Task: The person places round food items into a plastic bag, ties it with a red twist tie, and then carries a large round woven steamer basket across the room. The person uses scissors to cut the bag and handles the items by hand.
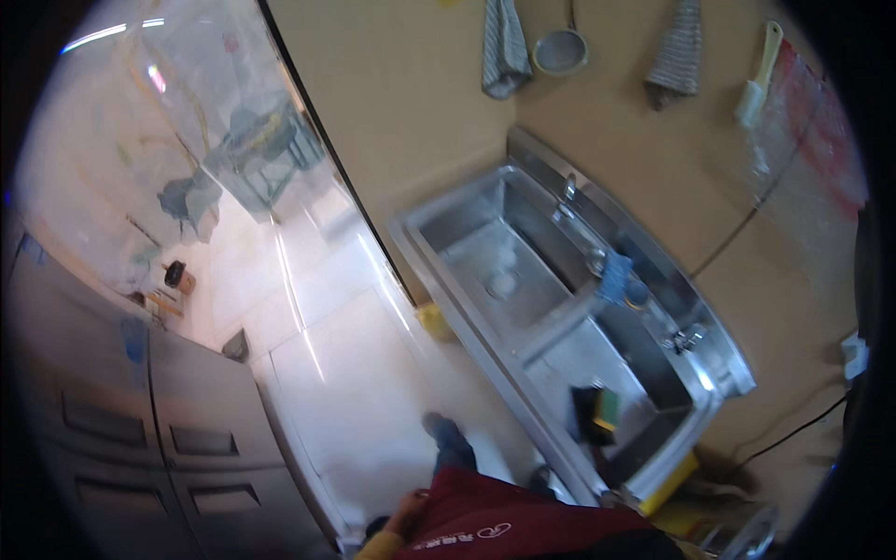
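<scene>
My left hand (407, 514) hangs low beside the dark red apron (483, 514), its fingers at the apron's edge; whether they grip it is too blurred to tell. My right hand is out of view. Before me stands a stainless steel double sink (549, 332) with a faucet (565, 199) and a second tap (686, 339) at its back ledge. A green and yellow sponge (606, 409) and a dark object (582, 414) are in the nearer basin. A blue cloth (615, 278) lies on the ledge by the divider, next to a small round container (637, 294).
A strainer (560, 52), cloths (505, 56) and a brush (760, 77) hang on the wall. A steel cabinet (210, 406) stands at left. A translucent curtain (105, 154) is beyond the tiled floor (350, 392). Something yellow (435, 322) lies by the sink's foot.
</scene>
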The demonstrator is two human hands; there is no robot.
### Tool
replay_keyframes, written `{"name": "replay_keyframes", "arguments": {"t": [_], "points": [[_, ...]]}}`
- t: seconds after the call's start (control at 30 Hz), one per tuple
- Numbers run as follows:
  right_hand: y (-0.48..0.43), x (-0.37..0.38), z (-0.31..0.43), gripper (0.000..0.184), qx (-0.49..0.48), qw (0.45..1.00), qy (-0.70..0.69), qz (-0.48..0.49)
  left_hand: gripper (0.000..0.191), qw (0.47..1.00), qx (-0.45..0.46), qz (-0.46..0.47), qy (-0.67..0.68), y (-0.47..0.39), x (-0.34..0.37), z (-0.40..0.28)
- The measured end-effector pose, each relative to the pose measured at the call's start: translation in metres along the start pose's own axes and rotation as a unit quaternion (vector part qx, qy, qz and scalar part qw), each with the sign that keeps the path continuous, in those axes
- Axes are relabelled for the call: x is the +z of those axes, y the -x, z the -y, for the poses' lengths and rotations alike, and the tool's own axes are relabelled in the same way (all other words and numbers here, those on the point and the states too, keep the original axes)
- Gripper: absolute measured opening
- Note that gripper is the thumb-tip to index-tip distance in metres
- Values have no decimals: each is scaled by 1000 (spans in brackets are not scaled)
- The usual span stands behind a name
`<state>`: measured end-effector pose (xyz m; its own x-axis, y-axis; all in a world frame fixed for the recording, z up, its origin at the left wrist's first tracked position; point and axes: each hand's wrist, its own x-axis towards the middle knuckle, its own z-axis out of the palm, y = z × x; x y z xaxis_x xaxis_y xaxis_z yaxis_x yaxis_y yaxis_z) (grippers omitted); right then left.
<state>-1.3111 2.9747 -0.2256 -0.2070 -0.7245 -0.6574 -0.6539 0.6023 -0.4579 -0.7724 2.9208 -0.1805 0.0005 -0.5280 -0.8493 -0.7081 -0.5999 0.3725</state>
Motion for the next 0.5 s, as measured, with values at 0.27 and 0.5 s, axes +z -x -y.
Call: {"name": "replay_keyframes", "arguments": {"t": [0.27,0.5], "points": [[-110,26,210,26,0,998,52,23,40,968,164,-188,42,-120,-296,-48],[-207,72,385,26,-78,987,118,77,47,828,437,-204,285,-100,-632,-242]]}}
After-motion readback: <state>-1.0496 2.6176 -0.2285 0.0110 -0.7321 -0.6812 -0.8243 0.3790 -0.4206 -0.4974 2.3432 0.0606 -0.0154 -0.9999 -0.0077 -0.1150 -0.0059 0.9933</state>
